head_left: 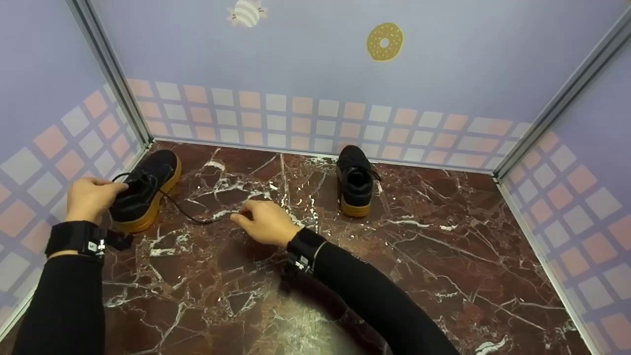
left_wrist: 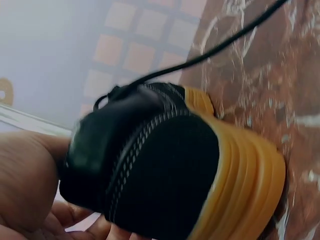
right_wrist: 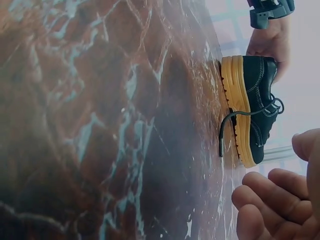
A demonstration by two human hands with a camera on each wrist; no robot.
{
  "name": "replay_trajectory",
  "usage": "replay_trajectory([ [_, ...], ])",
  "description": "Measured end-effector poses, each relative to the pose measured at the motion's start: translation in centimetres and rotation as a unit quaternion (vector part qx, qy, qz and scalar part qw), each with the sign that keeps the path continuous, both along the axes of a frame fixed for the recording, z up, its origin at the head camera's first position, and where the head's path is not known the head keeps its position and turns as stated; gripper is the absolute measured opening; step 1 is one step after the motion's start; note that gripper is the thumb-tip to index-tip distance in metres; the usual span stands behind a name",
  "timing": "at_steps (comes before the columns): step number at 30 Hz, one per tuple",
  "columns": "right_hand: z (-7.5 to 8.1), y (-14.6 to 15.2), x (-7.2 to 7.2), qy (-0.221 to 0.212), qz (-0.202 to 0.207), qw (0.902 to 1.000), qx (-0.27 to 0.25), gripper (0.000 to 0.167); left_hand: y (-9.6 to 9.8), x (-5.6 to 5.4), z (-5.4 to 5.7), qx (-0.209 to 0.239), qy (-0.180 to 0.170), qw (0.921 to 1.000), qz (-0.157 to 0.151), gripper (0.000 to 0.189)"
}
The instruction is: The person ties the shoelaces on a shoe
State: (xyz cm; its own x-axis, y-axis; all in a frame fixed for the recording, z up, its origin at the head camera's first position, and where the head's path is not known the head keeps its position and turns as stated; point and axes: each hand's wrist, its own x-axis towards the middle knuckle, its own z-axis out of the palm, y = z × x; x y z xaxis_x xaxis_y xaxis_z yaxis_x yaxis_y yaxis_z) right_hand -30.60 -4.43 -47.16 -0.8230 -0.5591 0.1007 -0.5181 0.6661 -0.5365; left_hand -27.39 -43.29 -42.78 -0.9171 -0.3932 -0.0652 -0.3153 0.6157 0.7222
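At the left of the head view, a black shoe (head_left: 148, 172) with a yellow sole stands on the floor, toe pointing toward the corner. My left hand (head_left: 93, 197) grips it at the collar; in the left wrist view the thumb and fingers lie against the heel end (left_wrist: 160, 170), their tips partly hidden. A long black shoelace (head_left: 180, 209) trails off the shoe's inner side. The right wrist view shows its loose end hanging beside the sole (right_wrist: 232, 110). My right hand (head_left: 263, 222) hovers over the floor near that end, fingers loosely bent, holding nothing.
A second black shoe (head_left: 356, 185) with a yellow sole stands near the back wall, right of my right hand. Purple walls (head_left: 315, 64) with pink and white squares enclose the dark red marble floor (head_left: 443, 261) on three sides.
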Motion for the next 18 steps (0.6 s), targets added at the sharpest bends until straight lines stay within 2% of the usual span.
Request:
replay_trajectory([
  [4,0.1,-0.2,0.0,-0.023,-0.005,0.9995,-0.022,0.037,-0.5,-0.1,-0.3,-0.023,-0.001,0.9997,-0.012,0.077],
  [8,0.3,-0.7,0.0,-0.043,-0.003,0.9979,-0.049,0.038,-0.7,-0.3,-0.2,-0.058,0.0,0.9979,-0.029,0.07],
  [13,0.5,-1.5,-0.1,-0.042,0.0,0.9977,-0.054,0.039,-0.5,-0.5,0.1,-0.085,0.01,0.9953,-0.047,0.056],
  [18,0.6,-2.4,0.0,-0.041,-0.008,0.9981,-0.046,0.039,-0.1,-0.2,0.7,-0.119,0.024,0.9898,-0.074,0.045],
])
